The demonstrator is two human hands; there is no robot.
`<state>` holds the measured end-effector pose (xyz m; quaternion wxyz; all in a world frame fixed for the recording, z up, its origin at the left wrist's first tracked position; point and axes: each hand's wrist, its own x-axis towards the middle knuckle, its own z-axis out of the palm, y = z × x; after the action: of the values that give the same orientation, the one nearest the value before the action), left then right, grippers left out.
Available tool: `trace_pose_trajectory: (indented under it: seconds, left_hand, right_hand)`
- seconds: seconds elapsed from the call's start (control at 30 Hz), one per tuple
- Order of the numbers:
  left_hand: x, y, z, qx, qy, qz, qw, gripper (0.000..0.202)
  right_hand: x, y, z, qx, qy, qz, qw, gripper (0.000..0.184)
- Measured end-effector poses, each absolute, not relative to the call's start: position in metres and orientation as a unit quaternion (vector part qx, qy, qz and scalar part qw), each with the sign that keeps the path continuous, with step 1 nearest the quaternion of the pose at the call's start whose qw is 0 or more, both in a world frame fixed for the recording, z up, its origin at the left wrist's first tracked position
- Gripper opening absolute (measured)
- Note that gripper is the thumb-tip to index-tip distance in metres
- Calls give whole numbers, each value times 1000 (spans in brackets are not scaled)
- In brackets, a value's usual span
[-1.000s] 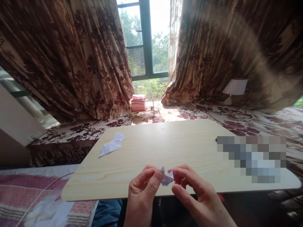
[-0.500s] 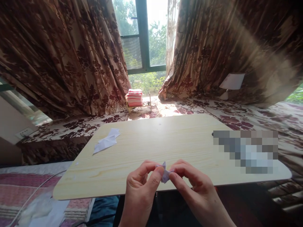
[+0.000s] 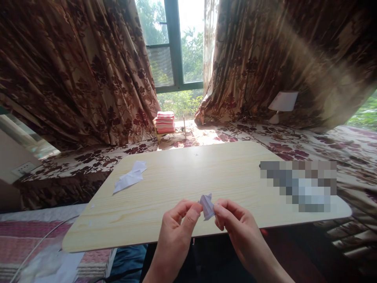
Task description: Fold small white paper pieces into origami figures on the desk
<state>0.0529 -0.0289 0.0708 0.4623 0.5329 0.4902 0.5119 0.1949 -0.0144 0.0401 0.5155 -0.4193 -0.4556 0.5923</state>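
A small folded piece of paper [image 3: 207, 207], pale lilac with creases and a pointed top, is held up between my two hands above the near edge of the table [image 3: 173, 173]. My left hand [image 3: 178, 226] pinches its left side between thumb and forefinger. On the other side, my right hand [image 3: 237, 220] grips the right edge with thumb and fingertips. The fingertips cover part of both edges. Toward the table's left side lie overlapping white paper pieces [image 3: 129, 180].
A blurred-out patch [image 3: 306, 188] covers something at the table's right. Behind the table, a stack of red and white cloths [image 3: 165, 122] and a white-shaded lamp [image 3: 283, 101] stand on the floral-covered ledge. A cable [image 3: 44, 241] runs over the striped bedding at lower left.
The folded paper has turned, and more of its creased face shows between my hands. My right hand has shifted its fingers along the edge. The whole view has moved slightly.
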Motion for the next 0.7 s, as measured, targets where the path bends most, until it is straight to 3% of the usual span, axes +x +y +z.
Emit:
trace_pose_trajectory:
  seconds: [0.53,0.6,0.7]
  left_hand:
    - [69,-19,73,517,500,520,461,21]
    - [69,-14,70,530,517,528,415,25]
    - [63,-6,58,525,568,556,305,24]
  right_hand:
    - [215,0,54,-431,-511,542,508,35]
    - [242,29,63,-455,-544,509,488,35]
    - [295,94,78,-556,-579,455,386,34]
